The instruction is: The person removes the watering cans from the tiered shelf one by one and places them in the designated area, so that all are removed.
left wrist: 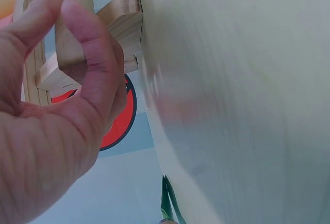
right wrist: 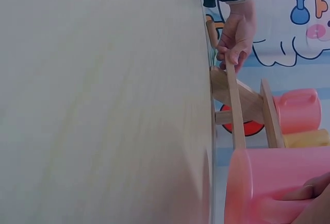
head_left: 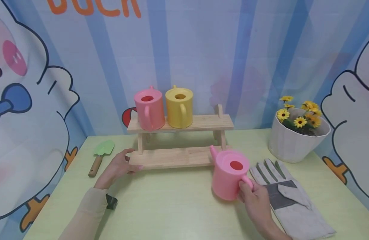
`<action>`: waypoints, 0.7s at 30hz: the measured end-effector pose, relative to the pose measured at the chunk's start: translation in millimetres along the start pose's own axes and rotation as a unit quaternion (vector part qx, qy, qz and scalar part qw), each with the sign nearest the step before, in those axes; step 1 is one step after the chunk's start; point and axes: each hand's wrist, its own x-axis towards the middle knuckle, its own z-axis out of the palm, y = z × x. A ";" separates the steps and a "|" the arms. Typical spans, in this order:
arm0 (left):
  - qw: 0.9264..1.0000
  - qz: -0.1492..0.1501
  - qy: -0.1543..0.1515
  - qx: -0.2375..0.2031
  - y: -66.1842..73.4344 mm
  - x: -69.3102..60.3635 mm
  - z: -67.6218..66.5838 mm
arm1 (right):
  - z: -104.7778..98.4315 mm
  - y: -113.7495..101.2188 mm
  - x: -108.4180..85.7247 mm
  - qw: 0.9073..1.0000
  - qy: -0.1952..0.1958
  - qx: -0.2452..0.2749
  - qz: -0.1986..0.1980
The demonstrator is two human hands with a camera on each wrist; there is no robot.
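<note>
A two-tier wooden stand is on the table, its lower board pinched at the left end by my left hand. In the left wrist view the thumb and fingers of that hand curl round the board's edge. My right hand grips the handle of a pink watering can, held upright in front of the stand's right end, spout pointing away from me. On the upper board a darker pink watering can stands at the left, with a yellow watering can beside it.
A green trowel with a wooden handle lies left of the stand. Grey-and-white work gloves lie at the right, close to my right hand. Behind them stands a white pot of yellow flowers. A printed cloth hangs behind the table.
</note>
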 end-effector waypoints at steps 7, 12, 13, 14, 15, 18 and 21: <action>1.000 0.006 -0.002 0.003 0.4 0.0 0.0 | 0.9 4.7 -3.0 1.000 0.001 0.008 -0.015; 1.000 0.010 -0.001 0.004 0.9 -0.4 0.0 | 2.1 7.5 -4.0 1.000 0.002 0.010 -0.018; 1.000 0.010 -0.001 0.003 1.1 -0.5 0.0 | 2.2 8.2 -3.8 1.000 0.002 0.007 -0.017; 1.000 0.009 0.000 0.004 1.2 -0.5 0.0 | 2.3 8.6 -3.7 1.000 0.003 0.006 -0.013; 1.000 0.009 0.000 0.004 1.3 -0.5 0.0 | 2.4 9.0 -3.5 1.000 0.003 0.004 -0.012; 1.000 0.008 0.001 0.003 1.6 -0.2 0.2 | 3.1 9.6 -3.9 1.000 0.006 -0.004 -0.004; 1.000 0.007 0.002 0.002 1.8 0.3 0.3 | 3.3 10.0 -5.2 1.000 0.008 -0.013 -0.001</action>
